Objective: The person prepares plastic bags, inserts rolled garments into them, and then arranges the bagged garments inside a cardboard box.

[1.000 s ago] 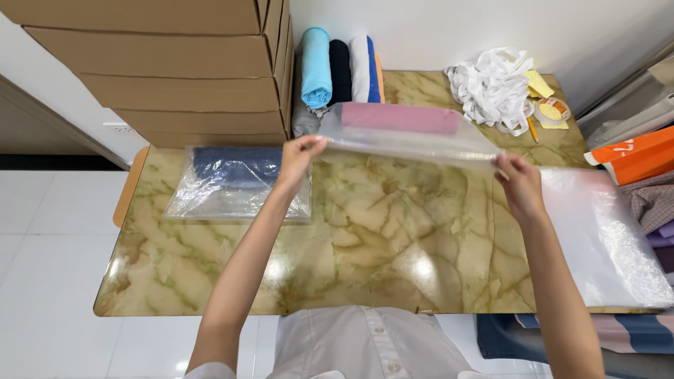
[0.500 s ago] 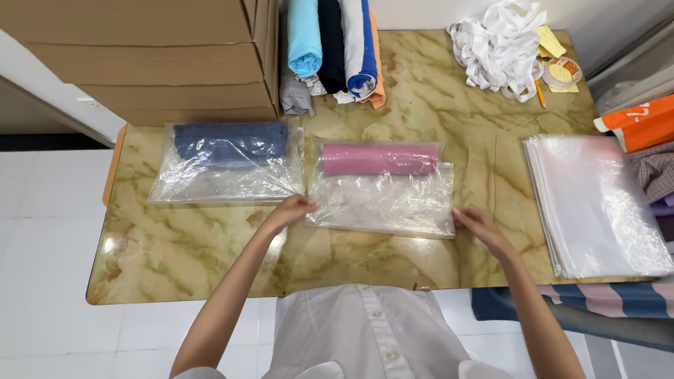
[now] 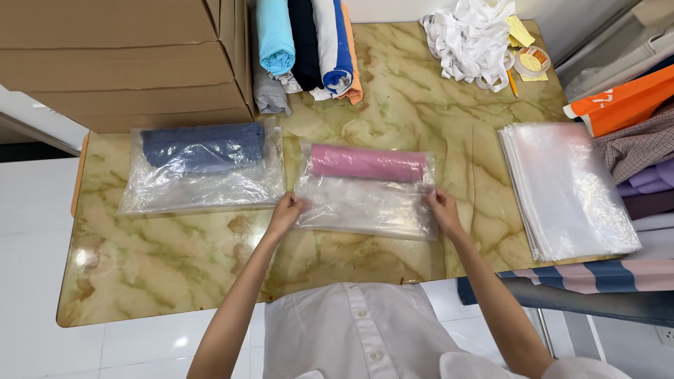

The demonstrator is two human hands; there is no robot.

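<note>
A clear plastic bag (image 3: 365, 207) lies flat on the marble table (image 3: 175, 267), with a rolled pink cloth (image 3: 367, 163) inside at its far end. My left hand (image 3: 286, 213) grips the bag's near left corner. Across from it, my right hand (image 3: 441, 209) holds the near right edge. To the left lies a second clear bag (image 3: 200, 186) holding a folded dark blue cloth (image 3: 203, 147).
Stacked cardboard boxes (image 3: 119, 63) fill the far left. Rolled cloths (image 3: 305, 42) in blue, black, white and orange lie behind the bags. A white ribbon heap (image 3: 469, 38) and tape roll (image 3: 531, 62) sit far right. A stack of empty clear bags (image 3: 569, 186) lies at the right edge.
The bag with the pink cloth was held up in the air; it now lies flat on the table. Both hands have come down to its near edge.
</note>
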